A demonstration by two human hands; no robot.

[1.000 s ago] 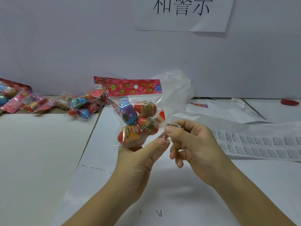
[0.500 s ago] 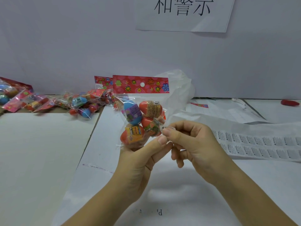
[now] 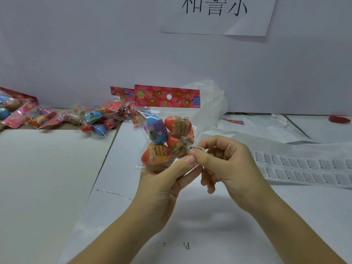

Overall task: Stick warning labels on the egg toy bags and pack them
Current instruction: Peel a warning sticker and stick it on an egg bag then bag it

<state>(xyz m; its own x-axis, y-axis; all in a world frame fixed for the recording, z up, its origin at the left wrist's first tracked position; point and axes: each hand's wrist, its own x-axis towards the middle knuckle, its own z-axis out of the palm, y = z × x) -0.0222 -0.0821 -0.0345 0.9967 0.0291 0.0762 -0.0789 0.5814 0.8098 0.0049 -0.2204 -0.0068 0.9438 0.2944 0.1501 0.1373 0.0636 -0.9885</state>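
Observation:
My left hand (image 3: 163, 185) holds a clear egg toy bag (image 3: 165, 134) upright from below, thumb against its lower right corner. The bag has a red flowered header card and holds orange and blue plastic eggs. My right hand (image 3: 226, 162) pinches a small white warning label (image 3: 196, 148) between thumb and forefinger and holds it against the bag's lower right side. A long sheet of warning labels (image 3: 304, 168) lies flat on the table to the right.
Several more egg toy bags (image 3: 91, 119) lie in a heap at the back left. A crumpled white plastic bag (image 3: 213, 100) stands behind the held bag. A sign hangs on the wall (image 3: 219, 14). A red object (image 3: 340, 119) lies far right.
The held bag has turned to face me more squarely and shifted slightly right. My right hand has brought the label from beside the bag onto its lower right side.

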